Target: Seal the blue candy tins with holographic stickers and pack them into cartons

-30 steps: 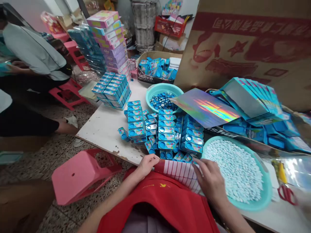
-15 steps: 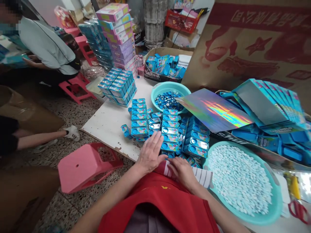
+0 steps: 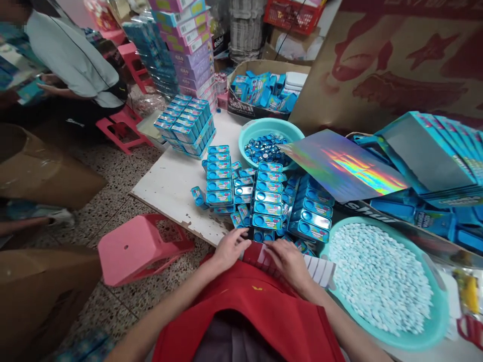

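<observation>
1. In the head view, the left hand (image 3: 231,249) is seen at the near edge of the table (image 3: 162,176), its fingers loosely curled and thumb side turned inward. Whether the end of the sheet is pinched there cannot be told.
2. The right hand (image 3: 289,259) is laid over a striped red-and-white sheet (image 3: 319,268), fingers bent and thumb lowered. Whether a strip is gripped cannot be told, as the fingertips are partly hidden.
3. The sheet is stretched from just beside the left hand, under the right hand, to the rim of a bowl (image 3: 439,322) of pale sweets (image 3: 377,281) on the right hand's outer side. It is judged thin, light and bendy, easily creased, and best taken by an edge or corner between thumb and fingertip.
4. Just beyond both hands, small blue tins (image 3: 267,207) are lined up in rows, with others lying loose between. They are judged light, stiff and rather slippery, best held by their long sides.
5. Farther beyond the right hand, shiny caps (image 3: 264,149) are held in a second bowl (image 3: 245,131); to its right, a rainbow-coloured card (image 3: 343,163) is seen.
6. Left of the left hand, a pink stool (image 3: 128,249) is placed; well beyond it, a seated person (image 3: 64,55) is partly shown.
</observation>
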### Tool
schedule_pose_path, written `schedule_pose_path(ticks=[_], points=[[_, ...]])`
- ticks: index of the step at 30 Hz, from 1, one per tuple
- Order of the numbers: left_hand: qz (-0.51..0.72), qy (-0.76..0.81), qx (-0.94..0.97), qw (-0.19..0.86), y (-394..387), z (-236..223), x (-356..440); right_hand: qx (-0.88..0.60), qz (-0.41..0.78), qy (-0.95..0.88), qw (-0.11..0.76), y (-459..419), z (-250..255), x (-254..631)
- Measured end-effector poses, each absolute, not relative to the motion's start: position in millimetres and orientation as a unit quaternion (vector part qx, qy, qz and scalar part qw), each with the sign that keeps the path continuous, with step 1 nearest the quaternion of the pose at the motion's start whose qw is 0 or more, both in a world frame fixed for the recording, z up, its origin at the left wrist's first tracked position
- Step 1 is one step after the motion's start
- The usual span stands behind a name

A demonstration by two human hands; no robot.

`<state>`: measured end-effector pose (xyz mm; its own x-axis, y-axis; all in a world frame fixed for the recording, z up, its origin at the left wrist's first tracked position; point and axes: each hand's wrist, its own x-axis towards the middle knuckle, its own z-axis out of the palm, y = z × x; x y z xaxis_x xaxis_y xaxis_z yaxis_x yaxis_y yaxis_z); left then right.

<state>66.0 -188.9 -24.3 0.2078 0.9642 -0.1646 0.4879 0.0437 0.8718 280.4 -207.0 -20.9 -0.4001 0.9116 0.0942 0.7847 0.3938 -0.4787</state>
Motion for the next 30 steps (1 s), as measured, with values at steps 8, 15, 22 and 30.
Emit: schedule_pose_path(ticks=[8,15,22,30], points=[[0.292,0.629,0.510,0.509,-134.7,-3.3,100.0,-0.509,0.188,-0.825,0.156,-205.5,-20.5,278.6],[0.228,0.636,0.532,0.510,-121.6,2.2,106.1,-0.508,0.196,-0.825,0.151,-206.8,-19.2,276.3],[0.237,0.534,0.773,0.247,-123.9,11.2,102.5,-0.521,0.173,-0.822,0.153,-205.4,-16.6,276.4],[0.303,0.567,0.696,0.320,-179.1,-7.6,75.7,-0.516,0.181,-0.820,0.170,-206.1,-22.6,279.6]])
